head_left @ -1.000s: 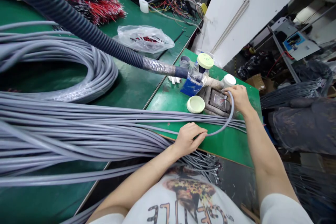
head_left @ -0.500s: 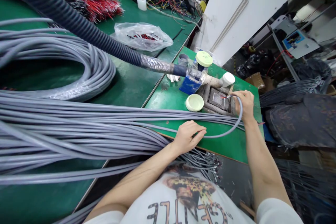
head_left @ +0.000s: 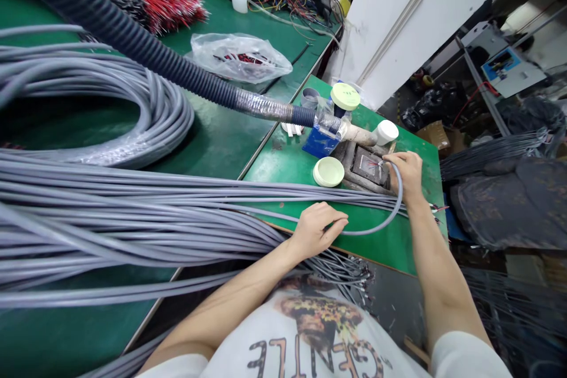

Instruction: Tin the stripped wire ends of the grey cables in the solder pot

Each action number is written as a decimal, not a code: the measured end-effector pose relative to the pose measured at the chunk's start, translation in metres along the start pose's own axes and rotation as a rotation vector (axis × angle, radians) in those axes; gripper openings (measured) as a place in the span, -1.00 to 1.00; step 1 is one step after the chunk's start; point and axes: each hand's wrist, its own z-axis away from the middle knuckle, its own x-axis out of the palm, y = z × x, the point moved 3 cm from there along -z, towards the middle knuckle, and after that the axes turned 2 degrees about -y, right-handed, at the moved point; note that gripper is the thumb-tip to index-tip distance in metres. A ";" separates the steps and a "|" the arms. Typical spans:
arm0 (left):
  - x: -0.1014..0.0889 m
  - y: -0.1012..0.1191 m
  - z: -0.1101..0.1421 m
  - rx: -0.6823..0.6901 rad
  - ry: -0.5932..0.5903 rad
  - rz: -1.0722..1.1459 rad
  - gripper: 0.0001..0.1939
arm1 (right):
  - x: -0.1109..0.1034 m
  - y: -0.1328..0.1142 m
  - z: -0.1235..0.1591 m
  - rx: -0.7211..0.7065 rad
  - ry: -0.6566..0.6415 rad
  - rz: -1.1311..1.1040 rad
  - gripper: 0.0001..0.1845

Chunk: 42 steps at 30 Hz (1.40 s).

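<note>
My right hand (head_left: 406, 172) pinches a grey cable (head_left: 396, 204) close to its end. Thin stripped wires (head_left: 376, 163) stick out of that end, over the shiny dark square surface of a grimy solder pot (head_left: 368, 166). From there the cable bends down in an arc and runs left to my left hand (head_left: 316, 225). That hand is loosely closed around the cable at the bench's front edge, its thumb pointing right. A long bundle of grey cables (head_left: 177, 212) lies across the bench behind my left hand, its ends passing under my right wrist.
A ribbed black hose (head_left: 190, 80) with a taped end reaches the pot. Around it stand a pale green dish (head_left: 328, 172), a white cup (head_left: 385, 132), a yellow-lidded container (head_left: 345, 96) and a blue block (head_left: 319, 140). A cable coil (head_left: 163, 118) and a plastic bag (head_left: 241, 58) lie left.
My right hand has moved slightly left with the cable end, bringing the wires further over the pot's surface. The cable's arc has shifted left too. My left hand has stayed in place.
</note>
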 end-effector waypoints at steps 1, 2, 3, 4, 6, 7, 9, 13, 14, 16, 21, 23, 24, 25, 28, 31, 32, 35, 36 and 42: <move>0.000 0.000 0.000 -0.002 0.001 0.000 -0.88 | 0.000 -0.001 -0.001 -0.013 0.002 0.000 -0.80; 0.000 0.001 0.000 -0.004 0.002 -0.001 -0.88 | 0.001 -0.002 -0.002 -0.022 0.001 0.000 -0.80; -0.001 0.001 0.000 -0.006 0.002 -0.002 -0.87 | 0.000 -0.004 -0.002 -0.028 -0.002 -0.001 -0.80; -0.001 0.001 0.000 -0.008 0.002 -0.003 -0.87 | -0.001 -0.005 -0.003 -0.028 -0.004 -0.003 -0.80; -0.001 0.000 0.000 -0.006 0.002 -0.006 -0.87 | -0.008 -0.007 -0.004 -0.012 -0.005 -0.003 -0.80; -0.001 0.000 0.000 -0.006 0.002 -0.005 -0.87 | -0.014 -0.009 -0.005 0.001 0.000 -0.002 -0.79; -0.001 -0.001 0.001 -0.007 0.008 0.005 -0.86 | -0.032 -0.017 -0.004 0.024 0.013 -0.001 -0.78; 0.000 0.003 -0.001 -0.071 0.031 0.098 -0.84 | -0.076 -0.051 0.005 -0.008 0.068 -0.049 -0.71; 0.001 0.006 -0.002 -0.125 0.028 0.154 -0.82 | -0.086 -0.062 0.010 -0.037 0.086 -0.079 -0.66; 0.005 0.013 -0.007 -0.284 -0.011 0.325 -0.75 | -0.100 -0.087 0.024 -0.101 0.126 -0.152 -0.56; 0.018 0.036 -0.016 -0.581 -0.140 0.855 -0.47 | -0.114 -0.138 0.066 -0.271 0.038 -0.219 -0.53; 0.018 0.042 -0.016 -0.619 -0.125 0.907 -0.46 | -0.116 -0.151 0.080 -0.353 -0.016 -0.214 -0.57; 0.016 0.044 -0.015 -0.637 -0.118 0.901 -0.49 | -0.116 -0.156 0.087 -0.387 -0.032 -0.214 -0.58; 0.015 0.045 -0.013 -0.649 -0.120 0.884 -0.52 | -0.116 -0.159 0.092 -0.413 -0.048 -0.217 -0.60; 0.011 0.050 -0.008 -0.610 -0.171 0.802 -0.60 | -0.114 -0.165 0.105 -0.436 -0.071 -0.264 -0.59; 0.010 0.053 -0.003 -0.514 -0.228 0.730 -0.59 | -0.111 -0.166 0.114 -0.403 -0.070 -0.411 -0.55; 0.010 0.053 -0.002 -0.496 -0.239 0.721 -0.58 | -0.110 -0.166 0.116 -0.370 -0.059 -0.476 -0.53; 0.009 0.054 -0.002 -0.456 -0.248 0.692 -0.62 | -0.110 -0.166 0.120 -0.184 0.012 -0.639 -0.44; 0.008 0.054 -0.002 -0.439 -0.249 0.672 -0.63 | -0.110 -0.166 0.121 -0.107 0.035 -0.683 -0.43; 0.007 0.059 0.000 -0.373 -0.297 0.656 -0.65 | -0.100 -0.176 0.120 0.267 -0.094 -0.920 -0.85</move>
